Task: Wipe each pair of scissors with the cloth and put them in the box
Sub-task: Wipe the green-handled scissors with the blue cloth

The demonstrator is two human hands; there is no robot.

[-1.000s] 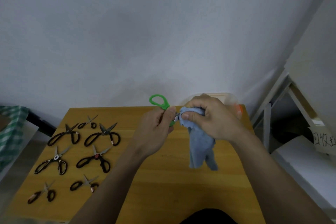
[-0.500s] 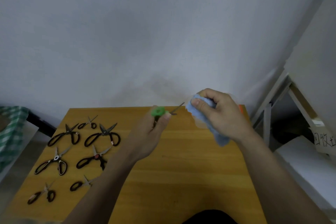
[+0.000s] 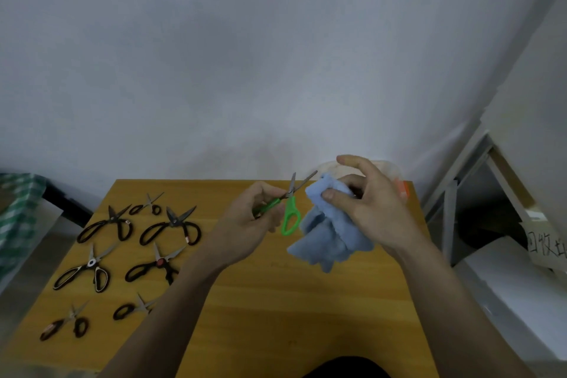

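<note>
Seven dark-handled scissors (image 3: 122, 258) lie lower left on the wooden surface (image 3: 276, 316). Left hand (image 3: 248, 224) grips the green-handled scissors (image 3: 287, 209), blades apart; right hand (image 3: 365, 205) pinches the light blue cloth (image 3: 329, 236), hiding most of the clear plastic box (image 3: 395, 175).

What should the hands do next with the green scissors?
Probably bring the blue cloth in the right hand onto the open blades of the green scissors, held by the left hand. The blades are spread and bare, apart from the cloth.

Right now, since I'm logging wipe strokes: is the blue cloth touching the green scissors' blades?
Apart. The head view shows table and hand between the blue cloth, pinched by the right hand, and the blades of the green scissors.
</note>
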